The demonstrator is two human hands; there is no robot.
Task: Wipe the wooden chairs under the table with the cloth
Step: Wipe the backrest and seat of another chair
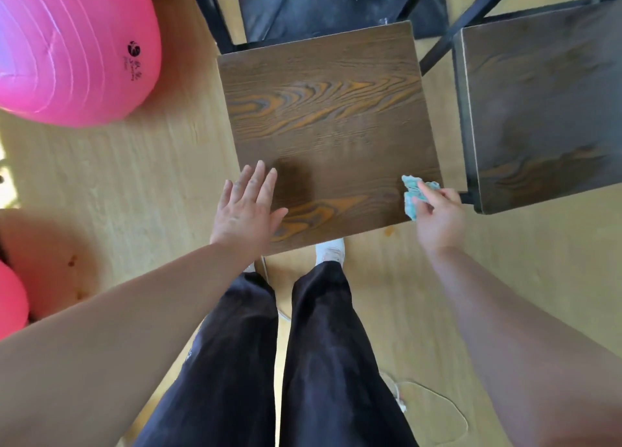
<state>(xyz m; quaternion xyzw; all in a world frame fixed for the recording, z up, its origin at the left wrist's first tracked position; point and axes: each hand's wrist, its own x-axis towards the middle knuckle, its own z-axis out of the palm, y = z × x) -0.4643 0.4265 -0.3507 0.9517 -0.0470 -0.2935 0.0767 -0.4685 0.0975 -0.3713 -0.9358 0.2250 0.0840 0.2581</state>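
— At the near right corner of the chair seat (330, 126), I am seeing the right hand (437, 217) pinching a bunched teal cloth (411, 194) between thumb and fingers. The cloth is touching the wood just inside the right edge.

— And the other hand?

— The left hand (245, 207) is lying flat on the near left corner, fingers straight and spread, holding nothing. I am reading it as steadying the seat.

— What is standing around it?

— Dark metal legs (210, 15), the table's I am guessing, are rising at the far edge. A second chair (538, 109) is sitting just beside the right edge, not touching. A pink exercise ball (74, 42) is resting well off the left edge.

— How should the wipe be going?

— Bunched like this, the cloth is covering very little, so I am judging that spreading it flatter under the palm would be helping. I would be sweeping along the grain in overlapping passes from near edge to far edge. I would also be lifting the left hand off its corner so that patch is getting wiped too.
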